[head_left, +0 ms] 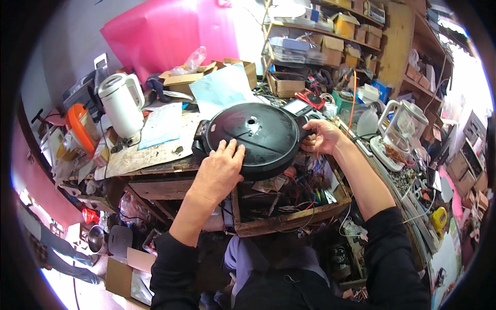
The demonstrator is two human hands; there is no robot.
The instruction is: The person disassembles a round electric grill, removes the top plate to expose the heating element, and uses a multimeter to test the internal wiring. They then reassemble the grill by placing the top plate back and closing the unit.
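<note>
A round black electric pan [268, 139], glossy and dusty with a small hole in the middle of its upper face, is at the front edge of the workbench. My left hand [223, 168] holds its near left rim, fingers laid over the top and thumb at the side. At the right, my right hand [323, 137] has its fingers closed round the pan's handle [301, 125]. A dark block-shaped housing [200, 137] juts from the pan's left side. Below the pan, an open wooden drawer [289, 226] holds wires and tools.
A white jug-shaped appliance [121, 106] and an orange container [81, 126] stand at the left. Behind the pan lie a pale sheet [219, 90] and a red multimeter [311, 98]. A clear blender jug [405, 124] is at the right; an orange cable [354, 103] hangs nearby.
</note>
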